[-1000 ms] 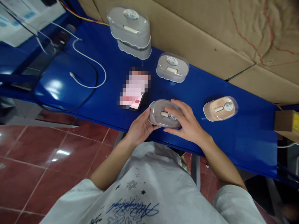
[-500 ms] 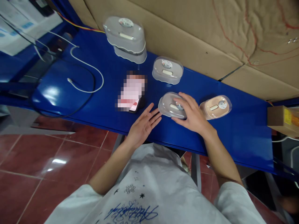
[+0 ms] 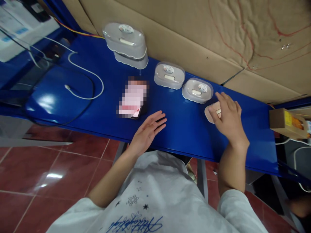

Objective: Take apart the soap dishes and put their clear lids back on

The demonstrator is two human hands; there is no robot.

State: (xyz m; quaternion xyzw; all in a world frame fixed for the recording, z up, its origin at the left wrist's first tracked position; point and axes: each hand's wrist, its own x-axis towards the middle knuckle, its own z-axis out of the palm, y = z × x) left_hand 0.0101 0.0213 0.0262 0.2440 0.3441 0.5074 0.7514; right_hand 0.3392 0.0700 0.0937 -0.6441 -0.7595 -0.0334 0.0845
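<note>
On the right part of the blue table, my right hand (image 3: pixel 228 118) is closed over a peach oval plastic box (image 3: pixel 209 113) from above, hiding most of it. Just beyond stands a grey oval box (image 3: pixel 198 90) with a clear lid, a white tab and a round sticker. A similar grey box (image 3: pixel 169 76) sits to its left. My left hand (image 3: pixel 148 131) hovers near the front edge with fingers stretched out, holding nothing. A phone (image 3: pixel 132 98) with a blurred-out screen lies beyond it, to the left.
A stack of grey clear-lidded boxes (image 3: pixel 126 42) stands at the back left. White and black cables (image 3: pixel 103 85) loop over the table's left end. Brown cardboard (image 3: pixel 170 35) lines the back; a small open carton (image 3: pixel 283 123) is at the right end.
The grey box under my right hand has gone back and right, beside the other grey box, and been let go. My right hand has moved right onto the peach box. My left hand stays open.
</note>
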